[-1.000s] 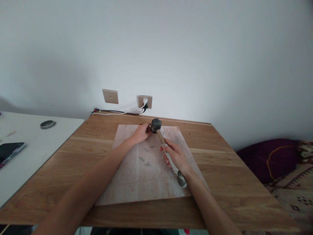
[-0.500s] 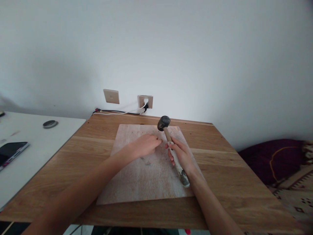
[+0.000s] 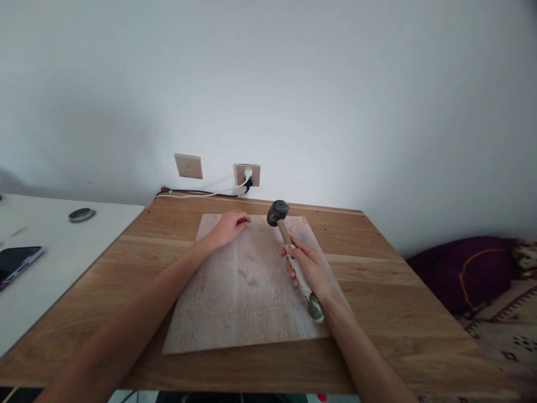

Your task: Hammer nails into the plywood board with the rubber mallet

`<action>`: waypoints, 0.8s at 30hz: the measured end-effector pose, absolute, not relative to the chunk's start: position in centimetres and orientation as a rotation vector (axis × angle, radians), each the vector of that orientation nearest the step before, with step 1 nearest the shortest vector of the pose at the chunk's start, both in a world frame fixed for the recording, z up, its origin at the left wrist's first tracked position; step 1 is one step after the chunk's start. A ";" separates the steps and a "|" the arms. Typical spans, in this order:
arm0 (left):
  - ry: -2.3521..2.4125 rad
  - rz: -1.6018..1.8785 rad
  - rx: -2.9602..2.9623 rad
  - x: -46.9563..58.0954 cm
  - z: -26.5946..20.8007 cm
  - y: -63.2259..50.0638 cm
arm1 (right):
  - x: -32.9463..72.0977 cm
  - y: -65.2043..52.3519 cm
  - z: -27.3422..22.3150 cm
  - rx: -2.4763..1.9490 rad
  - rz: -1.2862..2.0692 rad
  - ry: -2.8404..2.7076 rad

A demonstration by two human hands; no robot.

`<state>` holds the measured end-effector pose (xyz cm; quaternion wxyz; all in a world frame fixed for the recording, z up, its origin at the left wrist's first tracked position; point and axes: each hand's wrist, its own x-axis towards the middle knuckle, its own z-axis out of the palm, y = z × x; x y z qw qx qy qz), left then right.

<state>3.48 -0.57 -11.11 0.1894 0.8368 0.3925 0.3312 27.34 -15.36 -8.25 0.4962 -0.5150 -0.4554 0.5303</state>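
Observation:
A mallet (image 3: 306,291) with a dark head and a pale, taped-looking handle is in my right hand (image 3: 309,263). Its head is raised toward the wall side, over the far part of a whitish wooden board (image 3: 226,313). Near the board's far left edge, my left hand (image 3: 230,226) has its fingers curled together. Whatever they may hold is hidden or too small to make out. In the middle of the board are a few small greyish pieces or marks (image 3: 253,282), unclear in kind.
The board lies on a brown wooden table (image 3: 377,313). Left of it, a white table (image 3: 42,302) carries a phone (image 3: 19,263) and a round dark disc (image 3: 81,215). Cables (image 3: 201,193) run along the back edge to a wall socket (image 3: 247,174).
My left hand has moved left and away from me, from beside the mallet to the board's far left, uncovering the board's middle. My right hand keeps the mallet almost in place.

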 end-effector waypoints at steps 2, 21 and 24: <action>1.076 0.933 2.334 3.8 -11.5 -0.7 | 27.2 -15.4 -8.1 -1.255 1.284 -1.109; 1.049 0.900 2.318 4.9 -11.6 -1.1 | 27.0 -15.5 -8.3 -1.268 1.319 -1.118; 1.020 0.925 2.323 4.9 -11.8 -1.1 | 27.0 -15.6 -8.6 -1.237 1.310 -1.122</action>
